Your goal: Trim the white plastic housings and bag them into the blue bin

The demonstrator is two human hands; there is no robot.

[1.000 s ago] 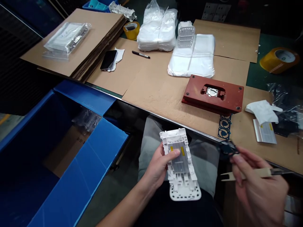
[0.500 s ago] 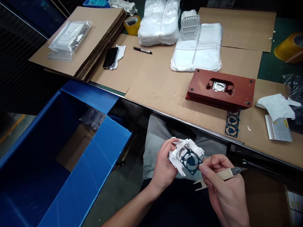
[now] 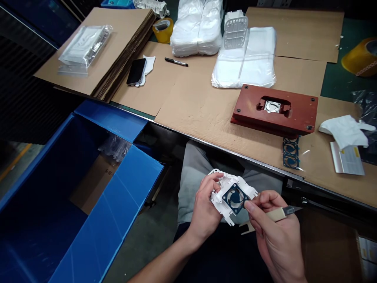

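Note:
My left hand grips a white plastic housing above my lap, fingers wrapped round its left side. A thin, dark blue square sticker with curved cutouts lies over the housing's face. My right hand is closed, with thumb and finger at the sticker's lower right corner. That same hand also holds a craft knife with a beige handle; its blade points right, away from the housing. Similar stickers lie in a strip at the table's front edge.
A red-brown fixture block holding a small metal piece stands on the cardboard-covered table. Behind it lie bundled white bags. A pen, a phone and a white glove are farther off. A large blue bin stands left.
The sticker has shifted up and left and now sits more squarely over the housing. My right hand has moved slightly left with it, still carrying the knife.

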